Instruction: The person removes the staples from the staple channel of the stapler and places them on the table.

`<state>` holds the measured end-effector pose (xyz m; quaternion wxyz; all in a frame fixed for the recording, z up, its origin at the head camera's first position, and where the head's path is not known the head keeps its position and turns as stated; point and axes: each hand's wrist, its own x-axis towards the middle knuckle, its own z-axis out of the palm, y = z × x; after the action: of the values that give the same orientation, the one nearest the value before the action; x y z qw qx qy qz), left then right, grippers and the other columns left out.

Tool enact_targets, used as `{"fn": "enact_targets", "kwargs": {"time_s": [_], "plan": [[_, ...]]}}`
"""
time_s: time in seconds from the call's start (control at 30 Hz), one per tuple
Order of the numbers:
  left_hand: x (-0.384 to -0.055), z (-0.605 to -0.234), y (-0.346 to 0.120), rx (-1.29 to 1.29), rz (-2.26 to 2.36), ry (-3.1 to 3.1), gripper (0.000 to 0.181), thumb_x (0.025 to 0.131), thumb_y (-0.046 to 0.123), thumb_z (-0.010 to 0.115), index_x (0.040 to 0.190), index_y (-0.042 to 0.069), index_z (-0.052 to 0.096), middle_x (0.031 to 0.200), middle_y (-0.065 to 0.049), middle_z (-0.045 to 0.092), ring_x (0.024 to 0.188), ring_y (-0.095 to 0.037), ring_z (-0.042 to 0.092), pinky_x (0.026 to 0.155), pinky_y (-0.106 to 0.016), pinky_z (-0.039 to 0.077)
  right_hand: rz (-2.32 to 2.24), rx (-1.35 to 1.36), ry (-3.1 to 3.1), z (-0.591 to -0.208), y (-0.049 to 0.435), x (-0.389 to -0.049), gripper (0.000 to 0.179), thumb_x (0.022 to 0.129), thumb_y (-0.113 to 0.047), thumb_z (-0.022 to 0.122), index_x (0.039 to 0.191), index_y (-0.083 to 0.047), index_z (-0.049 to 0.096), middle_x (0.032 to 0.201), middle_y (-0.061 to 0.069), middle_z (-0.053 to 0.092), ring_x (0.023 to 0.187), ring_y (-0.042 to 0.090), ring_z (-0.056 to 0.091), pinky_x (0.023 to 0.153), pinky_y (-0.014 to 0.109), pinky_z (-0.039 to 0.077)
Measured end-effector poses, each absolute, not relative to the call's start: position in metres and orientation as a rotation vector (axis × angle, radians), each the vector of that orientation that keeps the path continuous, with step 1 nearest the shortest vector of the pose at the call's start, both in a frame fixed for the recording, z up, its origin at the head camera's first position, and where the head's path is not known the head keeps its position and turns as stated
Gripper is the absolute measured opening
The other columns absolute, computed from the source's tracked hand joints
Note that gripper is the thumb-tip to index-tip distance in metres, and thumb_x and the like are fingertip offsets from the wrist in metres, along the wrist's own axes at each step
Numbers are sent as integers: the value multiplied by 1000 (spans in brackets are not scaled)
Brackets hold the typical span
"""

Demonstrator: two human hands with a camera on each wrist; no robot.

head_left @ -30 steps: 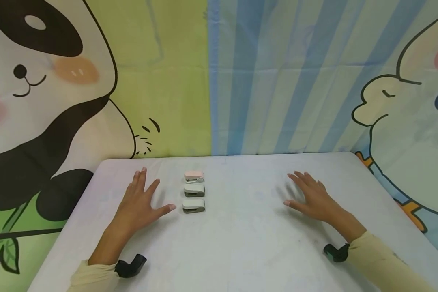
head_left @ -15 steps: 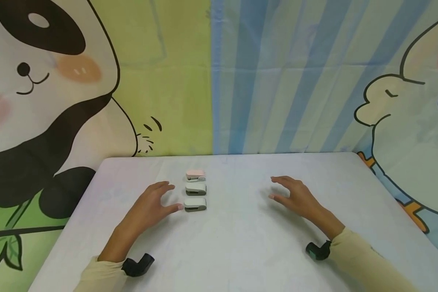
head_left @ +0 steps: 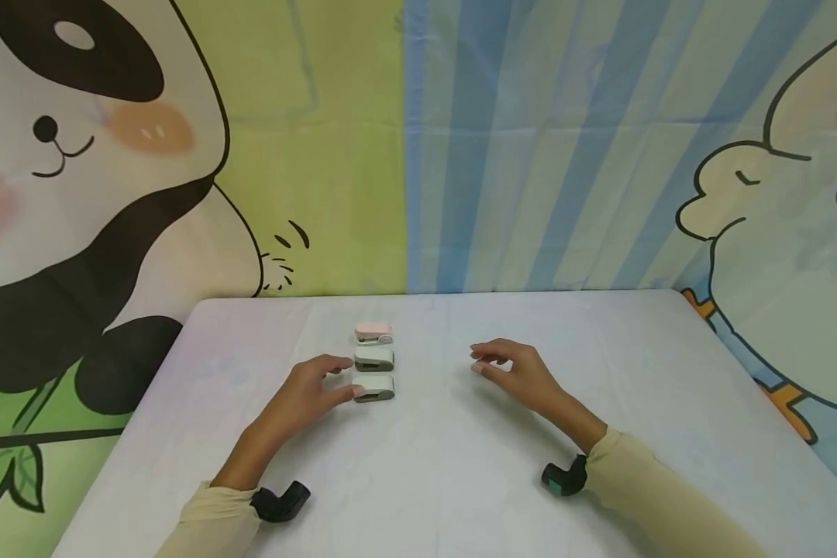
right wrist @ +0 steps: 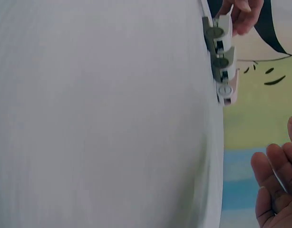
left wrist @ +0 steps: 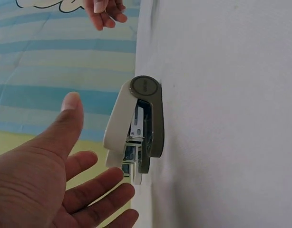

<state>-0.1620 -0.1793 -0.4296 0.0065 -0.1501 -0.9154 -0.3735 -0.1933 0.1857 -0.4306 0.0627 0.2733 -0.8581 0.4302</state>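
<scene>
Three small staplers stand in a column on the white table: a pink stapler (head_left: 373,331) farthest back, a white-and-grey middle stapler (head_left: 374,356) and a white-and-grey front stapler (head_left: 380,383). My left hand (head_left: 305,397) is just left of the front two, thumb and fingers parted. In the left wrist view its fingers (left wrist: 96,190) lie beside the nearest stapler (left wrist: 120,116) without gripping it. To the right of the column hovers my right hand (head_left: 523,376), fingers loosely bent, holding nothing; the right wrist view shows a gap between it and the staplers.
The white tabletop (head_left: 418,473) extends around both arms. Behind it hangs a curtain (head_left: 502,155) printed with a panda, stripes and a pale cartoon figure. Each wrist bears a black camera, the left camera (head_left: 280,502) and the right camera (head_left: 565,476).
My left hand has moved right, up to the staplers. My right hand has come left towards the column, its fingers bending more. The staplers have stayed in place.
</scene>
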Motion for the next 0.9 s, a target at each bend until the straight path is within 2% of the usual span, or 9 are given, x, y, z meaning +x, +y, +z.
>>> {"fn": "enact_targets", "kwargs": {"time_s": [0.17, 0.3, 0.5, 0.73, 0.8, 0.9], "plan": [[-165, -438, -173, -461, -1313, -2825, 46, 84, 26, 78, 121, 3, 66, 116, -9, 66, 105, -23, 61, 89, -42, 50, 1432, 816, -2601, -429, 168, -191, 29, 92, -20, 69, 118, -7, 69, 106, 0, 70, 90, 15, 64, 76, 40, 52], [-163, -447, -168, -444, -1374, -2843, 46, 82, 26, 80, 119, 3, 67, 102, -6, 66, 90, -17, 61, 78, -35, 52, 1504, 818, -2647, -432, 153, -188, 34, 92, -21, 69, 121, -4, 67, 107, 2, 70, 92, 16, 65, 77, 39, 52], [-164, -454, -164, -542, -1294, -2841, 43, 78, 12, 82, 116, 0, 67, 98, -3, 65, 78, -12, 57, 67, -29, 49, 1557, 853, -2744, -441, 131, -184, 37, 92, -19, 70, 125, -4, 65, 108, 5, 68, 91, 13, 66, 74, 30, 52], [-171, -456, -162, -669, -1283, -2803, 29, 81, 8, 79, 108, 5, 70, 94, 0, 65, 76, -11, 56, 66, -28, 48, 1596, 1063, -2743, -437, 106, -188, 34, 92, -15, 70, 123, -1, 65, 112, 11, 65, 67, 20, 65, 53, 26, 47], [-170, -456, -159, -699, -1303, -2805, 28, 82, 9, 79, 108, 6, 70, 95, 0, 65, 78, -12, 57, 68, -29, 49, 1601, 1120, -2735, -436, 100, -189, 34, 92, -15, 70, 122, -2, 64, 110, 12, 64, 62, 22, 64, 51, 26, 47], [-170, -454, -155, -710, -1299, -2818, 26, 83, 11, 78, 108, 8, 70, 94, 2, 64, 79, -12, 57, 70, -29, 49, 1558, 1165, -2760, -438, 92, -191, 36, 91, -16, 71, 125, -5, 63, 111, 8, 63, 55, 17, 61, 50, 26, 48]]}}
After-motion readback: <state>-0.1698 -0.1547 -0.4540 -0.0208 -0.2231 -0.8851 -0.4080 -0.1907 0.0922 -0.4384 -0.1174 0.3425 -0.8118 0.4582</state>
